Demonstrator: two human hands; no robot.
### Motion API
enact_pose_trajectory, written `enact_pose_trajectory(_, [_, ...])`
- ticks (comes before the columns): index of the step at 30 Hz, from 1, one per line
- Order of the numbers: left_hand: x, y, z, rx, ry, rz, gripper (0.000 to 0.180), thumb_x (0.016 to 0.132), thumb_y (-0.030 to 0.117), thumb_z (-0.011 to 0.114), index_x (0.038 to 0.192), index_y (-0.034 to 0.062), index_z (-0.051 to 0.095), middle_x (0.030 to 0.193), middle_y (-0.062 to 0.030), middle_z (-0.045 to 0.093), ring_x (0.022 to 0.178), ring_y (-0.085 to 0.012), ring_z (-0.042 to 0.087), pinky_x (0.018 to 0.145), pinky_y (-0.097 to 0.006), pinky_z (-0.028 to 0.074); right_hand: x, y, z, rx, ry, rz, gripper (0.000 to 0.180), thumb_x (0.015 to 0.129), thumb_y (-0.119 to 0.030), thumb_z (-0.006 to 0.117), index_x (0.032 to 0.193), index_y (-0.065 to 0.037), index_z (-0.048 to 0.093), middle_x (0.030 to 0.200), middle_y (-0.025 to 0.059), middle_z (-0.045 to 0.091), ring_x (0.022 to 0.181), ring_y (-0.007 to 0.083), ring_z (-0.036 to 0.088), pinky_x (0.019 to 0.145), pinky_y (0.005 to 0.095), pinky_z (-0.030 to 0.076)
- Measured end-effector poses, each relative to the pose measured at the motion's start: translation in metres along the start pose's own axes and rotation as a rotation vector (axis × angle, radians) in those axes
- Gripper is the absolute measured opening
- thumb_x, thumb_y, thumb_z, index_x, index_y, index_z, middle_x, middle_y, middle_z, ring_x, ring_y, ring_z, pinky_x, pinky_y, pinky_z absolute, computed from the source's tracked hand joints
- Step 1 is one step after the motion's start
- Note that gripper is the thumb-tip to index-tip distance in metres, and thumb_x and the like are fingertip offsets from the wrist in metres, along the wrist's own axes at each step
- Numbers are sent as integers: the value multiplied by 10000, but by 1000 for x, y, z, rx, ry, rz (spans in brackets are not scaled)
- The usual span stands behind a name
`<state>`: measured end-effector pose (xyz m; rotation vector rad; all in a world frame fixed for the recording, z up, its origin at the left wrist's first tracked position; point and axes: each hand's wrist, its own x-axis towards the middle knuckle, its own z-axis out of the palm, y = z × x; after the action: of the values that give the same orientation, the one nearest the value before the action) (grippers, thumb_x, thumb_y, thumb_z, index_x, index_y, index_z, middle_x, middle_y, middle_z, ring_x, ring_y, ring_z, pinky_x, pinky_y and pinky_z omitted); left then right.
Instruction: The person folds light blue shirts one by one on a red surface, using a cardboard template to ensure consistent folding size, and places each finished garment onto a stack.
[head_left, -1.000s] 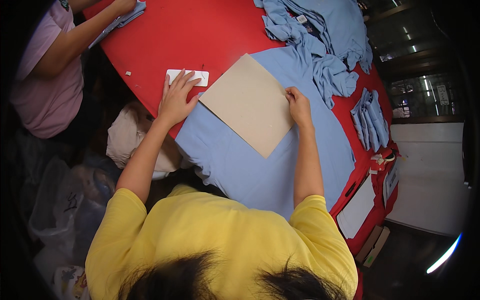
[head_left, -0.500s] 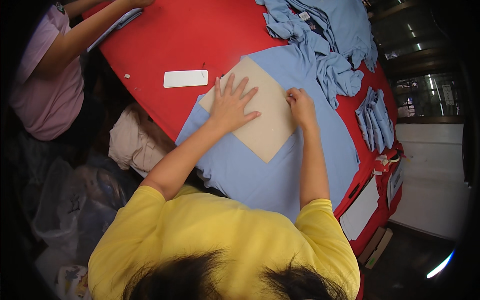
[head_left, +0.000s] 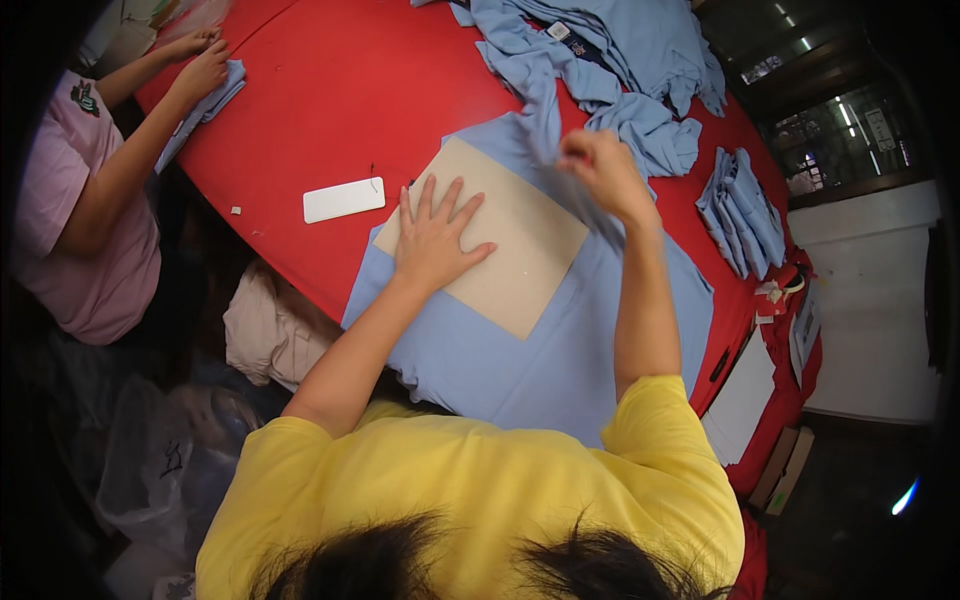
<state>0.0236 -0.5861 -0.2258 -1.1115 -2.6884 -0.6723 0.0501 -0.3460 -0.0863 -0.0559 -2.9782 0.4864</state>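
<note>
A light blue garment (head_left: 500, 375) lies spread over the near part of the red table. On it rests a beige square board (head_left: 520, 235), turned cornerwise. My left hand (head_left: 432, 235) presses flat on the board's left half with its fingers spread. Above the board's far right side, my right hand (head_left: 605, 172) is raised, its fingers pinched together. Blurred blue cloth hangs at those fingertips and seems to be a part of the garment. Motion smears the exact grip.
A white card (head_left: 343, 200) lies on the red tablecloth (head_left: 330, 100). Crumpled blue garments (head_left: 640, 50) heap at the far side, with a folded blue stack (head_left: 742, 215) at right. White paper sheets (head_left: 740, 400) lie nearby. At far left, a co-worker's hands (head_left: 205, 65) are above folded blue cloth.
My right hand has risen away from the board's right edge, with blue cloth blurring beneath it. My left hand stays flat on the board. The whole view has shifted slightly.
</note>
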Motion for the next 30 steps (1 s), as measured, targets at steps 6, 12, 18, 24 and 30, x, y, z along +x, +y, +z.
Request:
enact_pose_trajectory(6, [-5, -5, 11, -138, 98, -38, 564, 794, 298, 621, 1268, 10, 522, 1438, -120, 397, 1400, -336, 245, 1147, -574, 96, -20, 7, 74, 418, 192, -26, 405, 876, -285, 611, 1260, -158, 584, 1331, 150, 519, 1274, 291, 436, 1051, 449, 328])
enact_pose_trajectory(12, [5, 1, 13, -55, 201, 4, 587, 877, 110, 468, 1441, 70, 311, 1458, -104, 378, 1408, -315, 249, 1151, -526, 155, -60, -34, 166, 68, 109, -68, 468, 929, -346, 499, 1341, -124, 498, 1455, 168, 381, 1374, 373, 295, 1120, 563, 169])
enact_pose_trajectory(18, [-5, -15, 14, 71, 123, 165, 569, 834, 99, 494, 1370, 290, 481, 1185, -28, 522, 1213, -259, 433, 1092, -448, 281, -151, -58, 46, 683, -449, 67, 337, 933, -267, 481, 1140, -57, 644, 1220, 186, 600, 1216, 328, 511, 1094, 513, 263])
enact_pose_trajectory(24, [2, 2, 12, -23, 77, 172, 444, 800, 86, 530, 1138, 321, 694, 935, -12, 525, 950, -218, 474, 950, -346, 363, -277, 182, 46, -687, 452, 593, 315, 808, -93, 578, 1110, -153, 640, 1088, 75, 622, 1125, 325, 490, 972, 504, 361])
enact_pose_trajectory(30, [-2, -10, 21, -5, 86, 130, 438, 822, 71, 531, 1146, 315, 695, 914, -8, 521, 920, -219, 459, 939, -323, 358, -366, 139, -18, -430, 656, 658, 174, 750, -66, 603, 919, -102, 592, 913, 66, 584, 964, 307, 502, 922, 457, 366])
